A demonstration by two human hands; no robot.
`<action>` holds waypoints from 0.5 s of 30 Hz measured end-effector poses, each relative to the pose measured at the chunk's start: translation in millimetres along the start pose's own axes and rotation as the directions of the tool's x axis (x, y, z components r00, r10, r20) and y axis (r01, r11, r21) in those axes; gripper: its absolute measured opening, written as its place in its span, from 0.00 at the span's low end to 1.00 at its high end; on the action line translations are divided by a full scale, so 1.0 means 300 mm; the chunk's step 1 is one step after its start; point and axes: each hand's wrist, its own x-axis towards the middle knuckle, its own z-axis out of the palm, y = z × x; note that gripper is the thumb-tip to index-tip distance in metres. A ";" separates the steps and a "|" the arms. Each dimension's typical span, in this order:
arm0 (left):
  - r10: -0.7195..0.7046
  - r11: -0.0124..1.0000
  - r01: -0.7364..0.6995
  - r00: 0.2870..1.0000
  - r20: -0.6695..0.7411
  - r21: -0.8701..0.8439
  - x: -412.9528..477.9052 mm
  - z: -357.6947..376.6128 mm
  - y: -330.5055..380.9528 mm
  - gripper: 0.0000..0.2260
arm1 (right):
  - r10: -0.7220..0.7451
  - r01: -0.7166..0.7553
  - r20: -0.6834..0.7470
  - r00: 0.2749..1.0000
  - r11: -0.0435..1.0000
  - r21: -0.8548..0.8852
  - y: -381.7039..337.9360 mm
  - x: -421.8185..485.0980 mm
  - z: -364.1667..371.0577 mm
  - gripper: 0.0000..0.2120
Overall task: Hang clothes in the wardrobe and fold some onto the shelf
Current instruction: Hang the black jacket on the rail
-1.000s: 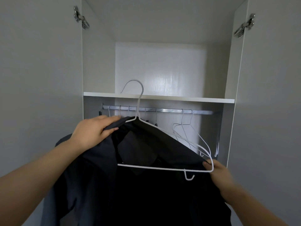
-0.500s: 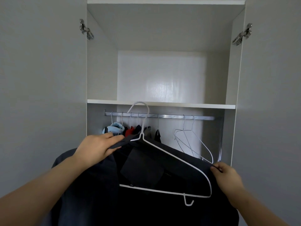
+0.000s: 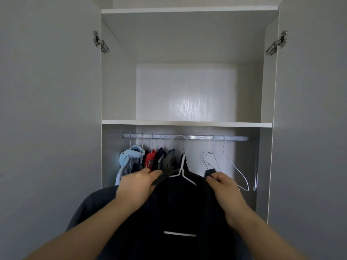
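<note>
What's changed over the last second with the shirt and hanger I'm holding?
The white hanger with the dark shirt went forward into the wardrobe and turned end-on; its hook now sits at the rod, apparently over it. The right hand shifted from the hanger's end to the shirt's shoulder. Unchanged: the left hand grips the other shoulder; hung clothes and empty hangers stay put.

Hung clothes (image 3: 150, 160) crowd the rail's (image 3: 199, 137) left half; two bare wire hangers (image 3: 223, 162) hang right of centre, with open rail between.
</note>
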 end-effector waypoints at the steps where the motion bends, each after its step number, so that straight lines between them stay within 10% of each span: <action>1: -0.063 0.997 0.064 0.998 0.023 -0.033 0.004 0.008 0.015 0.11 | -0.030 0.031 0.050 0.998 0.999 -0.011 -0.007 -0.013 0.033 0.12; 6: -0.202 0.933 0.217 0.976 0.082 -0.289 0.002 0.027 0.007 0.12 | 0.004 0.002 0.350 0.937 1.000 -0.016 -0.021 -0.062 0.063 0.16; 8: -0.231 0.895 0.240 0.970 0.071 -0.376 0.001 0.008 -0.007 0.13 | -0.125 0.142 0.181 0.975 0.986 -0.087 -0.009 -0.054 0.038 0.14; 11: -0.244 0.873 0.242 0.968 0.050 -0.423 0.002 -0.003 -0.018 0.14 | -0.473 0.248 -0.215 0.854 0.736 -0.630 0.013 -0.019 -0.021 0.06; 15: -0.216 0.855 0.208 0.976 0.038 -0.476 0.010 -0.016 0.003 0.16 | -0.292 0.153 0.009 0.956 0.476 -0.866 0.040 0.028 -0.085 0.12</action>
